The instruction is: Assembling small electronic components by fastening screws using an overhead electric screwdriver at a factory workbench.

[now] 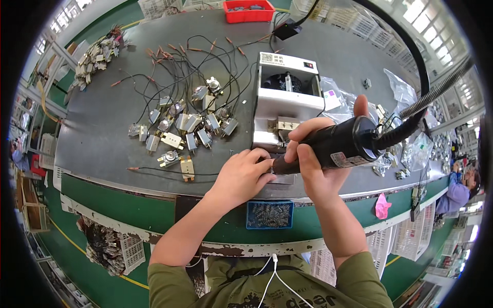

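My right hand (324, 177) is wrapped round a black electric screwdriver (336, 142), its thumb pointing up past the body. The tool lies tilted, with its tip end toward my left hand (237, 177). The fingers of my left hand are bent and close together at that tip, near the bench's front edge; what they hold is hidden. Just beyond both hands stands a white and metal box-shaped machine (288, 106) with an open top, likely a screw feeder. A metal part with a pale block (286, 124) sits at its front. A blue tray (248, 226) of small metal pieces is below my hands.
Many small metal switch-like parts (192, 123) with black leads lie left of the machine. A red bin (226, 11) stands at the far edge. Clear plastic bags (400, 87) and more parts are at right. A thick black cable (417, 46) arches over the right side. A pink scrap (382, 206) lies near the front edge.
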`<state>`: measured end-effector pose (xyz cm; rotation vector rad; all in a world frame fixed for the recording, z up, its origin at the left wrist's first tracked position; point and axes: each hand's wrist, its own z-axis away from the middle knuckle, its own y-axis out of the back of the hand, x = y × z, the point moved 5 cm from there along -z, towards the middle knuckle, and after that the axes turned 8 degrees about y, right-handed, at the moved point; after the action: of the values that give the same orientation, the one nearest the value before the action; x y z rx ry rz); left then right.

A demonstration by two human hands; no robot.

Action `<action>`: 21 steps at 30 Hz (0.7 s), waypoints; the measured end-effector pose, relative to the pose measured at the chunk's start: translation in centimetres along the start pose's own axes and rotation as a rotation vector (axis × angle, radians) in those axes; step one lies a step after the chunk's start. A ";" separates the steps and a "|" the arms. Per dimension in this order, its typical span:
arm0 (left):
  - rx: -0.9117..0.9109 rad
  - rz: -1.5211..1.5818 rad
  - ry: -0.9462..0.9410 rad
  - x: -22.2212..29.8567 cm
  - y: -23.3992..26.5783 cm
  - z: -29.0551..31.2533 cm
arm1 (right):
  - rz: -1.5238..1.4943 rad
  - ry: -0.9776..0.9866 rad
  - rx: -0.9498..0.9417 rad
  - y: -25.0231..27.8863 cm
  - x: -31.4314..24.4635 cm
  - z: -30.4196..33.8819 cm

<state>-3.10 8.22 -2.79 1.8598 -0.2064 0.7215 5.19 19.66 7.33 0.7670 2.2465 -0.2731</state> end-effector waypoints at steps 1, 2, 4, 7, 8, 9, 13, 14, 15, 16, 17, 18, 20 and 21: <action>0.004 0.001 0.006 -0.1 0.0 0.1 | -0.021 -0.001 0.012 -0.1 0.1 0.1; -0.004 0.004 0.012 -0.1 -0.1 0.2 | -0.130 -0.102 0.146 -0.3 0.1 0.2; -0.011 0.009 0.020 -0.1 -0.3 0.3 | -0.133 -0.096 0.120 -0.5 0.7 0.5; -0.002 0.021 0.045 -0.1 -0.2 0.3 | -0.159 -0.074 0.093 -1.0 0.9 0.4; -0.013 0.035 0.046 -0.2 -0.2 0.2 | -0.176 -0.059 0.092 -1.0 0.8 0.4; -0.024 0.050 0.047 -0.2 -0.3 0.2 | -0.178 -0.061 0.087 -1.0 0.7 0.4; -0.037 0.059 0.072 -0.2 -0.4 0.1 | -0.186 -0.043 0.132 -0.5 0.7 0.4; -0.037 0.058 0.066 -0.3 -0.4 0.1 | -0.134 -0.001 0.045 -0.7 0.8 0.3; -0.036 0.056 0.060 -0.3 -0.4 0.0 | -0.083 0.041 -0.042 -0.9 0.8 0.2; -0.034 0.056 0.061 -0.3 -0.4 0.0 | -0.084 0.042 -0.045 -0.9 0.8 0.1; -0.031 0.042 0.066 -0.2 -0.4 0.0 | -0.099 0.040 -0.057 -1.0 0.8 0.0; -0.028 0.028 0.071 -0.2 -0.4 -0.1 | -0.113 0.038 -0.070 -1.1 0.8 0.0; -0.027 0.033 0.069 -0.3 -0.5 -0.1 | -0.122 0.043 -0.088 -1.2 0.8 0.0; -0.029 0.037 0.065 -0.3 -0.5 -0.1 | -0.129 0.047 -0.104 -1.2 0.7 0.0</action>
<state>-3.14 8.45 -3.31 1.8069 -0.2093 0.7993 4.03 19.01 6.79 0.5800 2.3392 -0.1989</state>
